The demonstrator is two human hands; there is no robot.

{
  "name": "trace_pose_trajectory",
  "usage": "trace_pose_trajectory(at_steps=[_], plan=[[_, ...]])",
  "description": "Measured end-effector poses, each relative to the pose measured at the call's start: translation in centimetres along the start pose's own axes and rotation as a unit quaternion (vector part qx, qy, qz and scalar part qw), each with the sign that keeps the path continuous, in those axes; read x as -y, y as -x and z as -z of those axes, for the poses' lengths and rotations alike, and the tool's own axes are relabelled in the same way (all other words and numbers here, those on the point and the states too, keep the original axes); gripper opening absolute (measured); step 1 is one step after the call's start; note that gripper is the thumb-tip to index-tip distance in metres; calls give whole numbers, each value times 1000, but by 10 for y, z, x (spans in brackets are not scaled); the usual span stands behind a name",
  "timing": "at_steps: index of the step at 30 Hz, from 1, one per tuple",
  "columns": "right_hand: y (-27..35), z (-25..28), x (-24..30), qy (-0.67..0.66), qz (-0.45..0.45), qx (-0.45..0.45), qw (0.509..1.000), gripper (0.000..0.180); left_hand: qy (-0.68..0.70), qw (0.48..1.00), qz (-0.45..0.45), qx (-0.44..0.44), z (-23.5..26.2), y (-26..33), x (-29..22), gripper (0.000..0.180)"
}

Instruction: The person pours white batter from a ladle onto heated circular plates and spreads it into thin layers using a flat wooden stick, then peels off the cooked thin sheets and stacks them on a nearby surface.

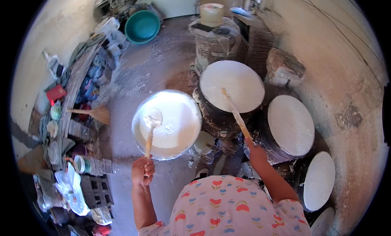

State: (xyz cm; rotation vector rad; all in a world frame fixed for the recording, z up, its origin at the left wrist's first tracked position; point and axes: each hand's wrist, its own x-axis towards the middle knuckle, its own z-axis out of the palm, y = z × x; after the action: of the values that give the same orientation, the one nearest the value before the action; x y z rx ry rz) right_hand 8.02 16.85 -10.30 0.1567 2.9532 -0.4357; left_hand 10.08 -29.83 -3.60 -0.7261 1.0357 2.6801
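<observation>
My left hand (143, 170) is wrapped round the wooden handle of a ladle (149, 140). The ladle's round, white-coated bowl is over a wide metal basin (136, 135) of white liquid; I cannot tell how deep it dips. My right hand (256, 154) grips a long wooden stick (236, 114). Its far end reaches into the white liquid (240, 79) filling a dark round vat (216, 116), and the tip is hidden there. To the right of that hand stands another dark vat, topped with a white surface (291, 125).
Further white-topped vats (319, 181) line the right wall. Beyond the middle vat, a pale tub (211, 15) rests on a plastic-covered drum (214, 44). A teal basin (142, 26) lies at the back left. Along the left are a hand broom (99, 114), a white bucket (81, 164) and clutter.
</observation>
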Motion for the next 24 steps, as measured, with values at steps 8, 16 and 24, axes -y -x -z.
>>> trace_pose_trajectory(at_steps=[8,16,24], plan=[[32,-11,-7,-104,88,-115,984,71,-75,996,-58,1,-2,24,-32,14],[57,-17,13,-109,30,-82,990,66,-185,980,5,-68,-25,-39,-18,13],[135,-5,15,-117,-79,-149,979,64,-381,905,121,143,-167,-45,5,20]])
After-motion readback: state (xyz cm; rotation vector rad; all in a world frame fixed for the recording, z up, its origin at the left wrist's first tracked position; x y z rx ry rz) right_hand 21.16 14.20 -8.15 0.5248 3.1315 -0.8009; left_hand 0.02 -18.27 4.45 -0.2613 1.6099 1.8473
